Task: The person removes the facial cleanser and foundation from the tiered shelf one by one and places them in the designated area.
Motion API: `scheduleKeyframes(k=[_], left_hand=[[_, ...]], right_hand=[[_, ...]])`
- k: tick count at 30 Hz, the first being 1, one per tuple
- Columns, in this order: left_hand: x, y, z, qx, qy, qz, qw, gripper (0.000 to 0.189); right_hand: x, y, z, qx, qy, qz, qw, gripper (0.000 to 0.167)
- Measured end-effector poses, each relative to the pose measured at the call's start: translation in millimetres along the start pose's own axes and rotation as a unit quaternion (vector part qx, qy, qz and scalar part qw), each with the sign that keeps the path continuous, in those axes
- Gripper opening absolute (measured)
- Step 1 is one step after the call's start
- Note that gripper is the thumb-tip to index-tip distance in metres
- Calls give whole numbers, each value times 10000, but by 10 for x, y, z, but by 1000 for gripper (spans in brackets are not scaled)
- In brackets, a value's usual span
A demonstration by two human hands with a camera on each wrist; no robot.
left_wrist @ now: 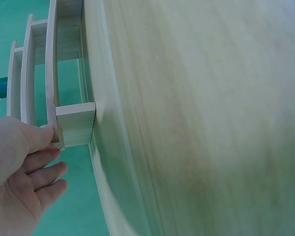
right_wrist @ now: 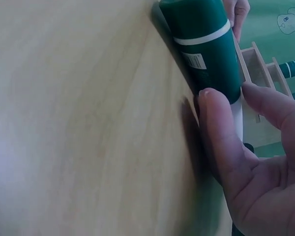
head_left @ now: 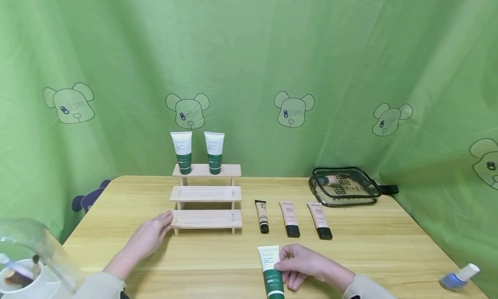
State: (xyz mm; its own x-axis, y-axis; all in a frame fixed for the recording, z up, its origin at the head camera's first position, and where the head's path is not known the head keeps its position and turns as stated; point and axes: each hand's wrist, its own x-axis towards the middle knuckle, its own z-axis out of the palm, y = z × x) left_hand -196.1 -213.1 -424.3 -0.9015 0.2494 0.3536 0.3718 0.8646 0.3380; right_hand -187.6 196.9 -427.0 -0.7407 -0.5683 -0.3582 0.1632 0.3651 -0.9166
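Note:
A three-tier wooden display stand (head_left: pixel 207 218) is on the table. My left hand (head_left: pixel 149 235) pinches the left end of its lowest tier, thumb and forefinger meeting at the board's corner (left_wrist: pixel 53 115) in the left wrist view. On the top tier two white-and-green squeeze tubes stand upright on their caps, a left tube (head_left: pixel 183 152) and a right tube (head_left: pixel 214 153). At the table's front, my right hand (head_left: pixel 301 265) grips a matching squeeze tube (head_left: pixel 272 271) by its side, cap toward me. The right wrist view shows thumb and finger across this tube's green part (right_wrist: pixel 206 49).
Right of the stand lie a small beige tube (head_left: pixel 262 216) and two pink BB cream tubes (head_left: pixel 289 217) (head_left: pixel 319 219). Behind them is a clear pouch (head_left: pixel 346 186). Nail polish (head_left: pixel 460 277) is at the right edge, a brush holder (head_left: pixel 31 277) at front left.

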Motion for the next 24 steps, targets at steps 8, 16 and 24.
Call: scheduleKeyframes(k=[8,16,24], left_hand=[[-10,14,-5,-55,47,34,10000,33],[-13,12,-4,-48,55,7,10000,34],[-9,3,2,-43,6,-25,10000,34]], right_hand=[[-29,-34,-118,-366,-49,-222,9991,25],[44,-308,-269,-901,179,-513,9945,39],[287,-680,-328,-1140,359,-978,9880,47]])
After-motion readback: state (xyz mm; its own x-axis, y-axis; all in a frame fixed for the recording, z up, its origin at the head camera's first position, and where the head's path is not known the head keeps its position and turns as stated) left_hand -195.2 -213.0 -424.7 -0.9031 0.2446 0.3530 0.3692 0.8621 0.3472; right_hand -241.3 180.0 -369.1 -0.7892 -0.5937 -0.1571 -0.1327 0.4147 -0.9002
